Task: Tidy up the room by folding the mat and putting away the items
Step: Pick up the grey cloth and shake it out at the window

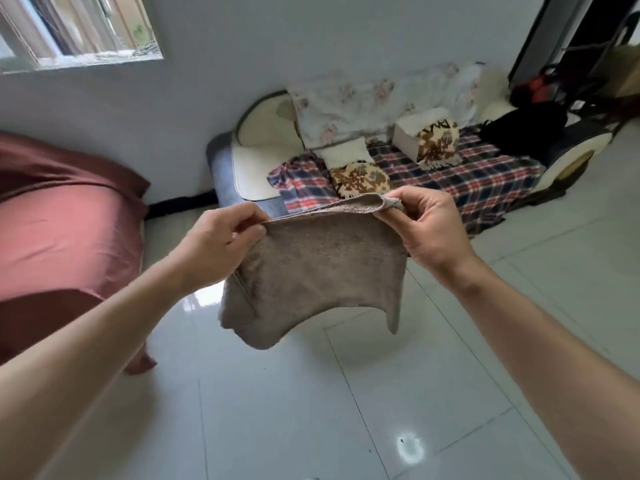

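- Mat, a small grey-brown woven cloth, hangs doubled in the air above the glossy white tiled floor; my hands hold it by its top edge
- left hand pinches the left corner; right hand pinches the right corner
- beyond it stands a sofa under a plaid blanket

Ahead of me stands a sofa, a plaid blanket over its seat, a floral cloth draped on its back. To my left lies a red bedcover, a window above it. Glossy white floor tiles lie below me.
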A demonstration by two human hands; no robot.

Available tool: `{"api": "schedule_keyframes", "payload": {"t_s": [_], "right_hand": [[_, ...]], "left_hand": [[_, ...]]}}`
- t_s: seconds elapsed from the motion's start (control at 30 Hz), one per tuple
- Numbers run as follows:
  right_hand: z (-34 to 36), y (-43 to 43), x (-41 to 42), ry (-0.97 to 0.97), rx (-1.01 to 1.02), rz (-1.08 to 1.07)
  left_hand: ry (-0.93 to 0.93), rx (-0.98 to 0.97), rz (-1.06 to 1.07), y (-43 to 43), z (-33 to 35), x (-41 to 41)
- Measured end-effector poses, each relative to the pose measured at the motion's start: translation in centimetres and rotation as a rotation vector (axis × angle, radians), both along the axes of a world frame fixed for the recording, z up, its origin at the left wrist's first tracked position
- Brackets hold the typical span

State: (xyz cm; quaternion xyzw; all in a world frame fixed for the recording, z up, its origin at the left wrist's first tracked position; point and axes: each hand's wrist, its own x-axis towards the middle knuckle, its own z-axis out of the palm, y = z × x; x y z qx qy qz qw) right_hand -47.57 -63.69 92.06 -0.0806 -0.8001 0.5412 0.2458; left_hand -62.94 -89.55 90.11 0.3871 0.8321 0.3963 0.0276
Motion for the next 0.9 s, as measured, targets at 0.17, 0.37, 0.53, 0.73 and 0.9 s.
{"api": "schedule_keyframes", "payload": {"t_s": [0.17, 0.37, 0.53, 0.73, 0.9], "right_hand": [[10.6, -5.8, 0.0, 0.038, -0.062, 0.037], [17.9, -14.0, -4.5, 0.058, -0.032, 0.132], [21.2, -22.1, -10.0, 0.082, 0.004, 0.187], [23.8, -30.1, -17.1, 0.161, 0.014, 0.231], [25.6, -34.2, -24.3, 0.189, -0.058, 0.253]], "left_hand": [[0.152, -0.038, 0.046, -6.4, 11.4, 2.2], [0.129, 0.015, 0.124, -15.1, 15.1, 1.4], [-0.017, 0.214, 0.121, -22.8, 15.1, -1.7], [-0.067, 0.236, 0.100, -29.8, 14.9, -8.3], [0.121, 0.113, 0.202, -31.9, 13.9, -15.5]]}}
